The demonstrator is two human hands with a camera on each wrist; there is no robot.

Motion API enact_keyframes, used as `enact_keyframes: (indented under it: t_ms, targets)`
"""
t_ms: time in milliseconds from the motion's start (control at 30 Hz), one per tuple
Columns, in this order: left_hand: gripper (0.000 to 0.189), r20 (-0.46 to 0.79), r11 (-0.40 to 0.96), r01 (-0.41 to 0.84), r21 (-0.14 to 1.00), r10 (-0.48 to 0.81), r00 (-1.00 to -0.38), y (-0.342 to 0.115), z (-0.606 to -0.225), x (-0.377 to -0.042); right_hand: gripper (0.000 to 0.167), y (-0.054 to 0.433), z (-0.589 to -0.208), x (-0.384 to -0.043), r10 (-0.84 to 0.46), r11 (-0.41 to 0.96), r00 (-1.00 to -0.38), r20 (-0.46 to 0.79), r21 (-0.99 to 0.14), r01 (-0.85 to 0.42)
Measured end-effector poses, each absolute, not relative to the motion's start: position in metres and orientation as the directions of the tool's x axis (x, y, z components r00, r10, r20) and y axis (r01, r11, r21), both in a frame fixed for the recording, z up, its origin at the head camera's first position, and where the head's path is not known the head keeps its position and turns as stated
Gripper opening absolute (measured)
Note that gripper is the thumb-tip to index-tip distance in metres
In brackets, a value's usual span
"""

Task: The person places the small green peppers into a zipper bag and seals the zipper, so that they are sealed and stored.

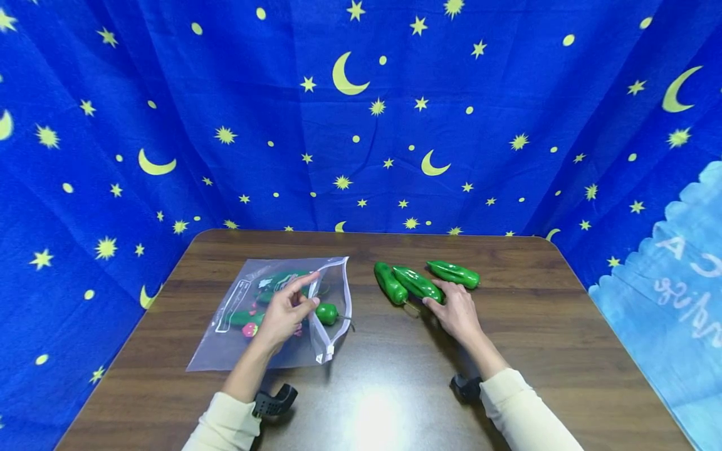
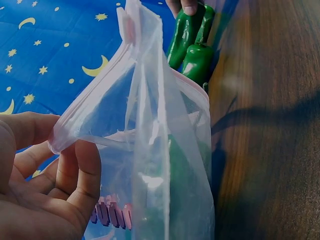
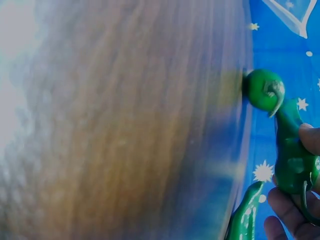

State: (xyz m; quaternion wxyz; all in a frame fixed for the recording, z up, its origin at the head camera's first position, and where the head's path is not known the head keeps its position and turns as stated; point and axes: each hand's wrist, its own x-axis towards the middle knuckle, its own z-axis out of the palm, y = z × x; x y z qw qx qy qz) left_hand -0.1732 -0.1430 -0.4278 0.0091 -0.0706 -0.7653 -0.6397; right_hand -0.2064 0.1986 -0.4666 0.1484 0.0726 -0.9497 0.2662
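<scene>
My left hand pinches the upper rim of a clear zip bag, holding its mouth partly open towards the right. Green peppers show through the plastic, and one pepper lies at the mouth with its stem poking out. In the left wrist view, thumb and fingers grip the bag's edge. My right hand holds a long green pepper by its stem end. Another green pepper lies just left of it, and a third pepper lies behind the right hand.
A brown wooden table carries everything. Blue cloth with yellow moons and stars hangs around its back and sides. The bag's zip slider sits at the near end of the mouth. A black wrist device is on the left wrist.
</scene>
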Motion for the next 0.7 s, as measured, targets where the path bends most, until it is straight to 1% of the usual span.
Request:
enact_keyframes:
  t_ms: [267,500,700]
  targets:
    - [0.050,0.095,0.171,0.111,0.979,0.098,-0.991,-0.144,-0.426,-0.173,0.048,0.189,-0.460,-0.199,-0.101,0.829,-0.939,0.328,-0.494,-0.262]
    - [0.050,0.102,0.168,0.118,0.979,0.099,-0.990,-0.144,-0.427,-0.173,0.047,0.180,-0.457,-0.192,-0.168,0.794,-0.908,0.383,-0.493,-0.355]
    - [0.050,0.086,0.159,0.102,0.982,0.107,-0.991,-0.144,-0.426,-0.172,0.047,0.173,-0.457,-0.189,-0.203,0.787,-0.894,0.400,-0.477,-0.392]
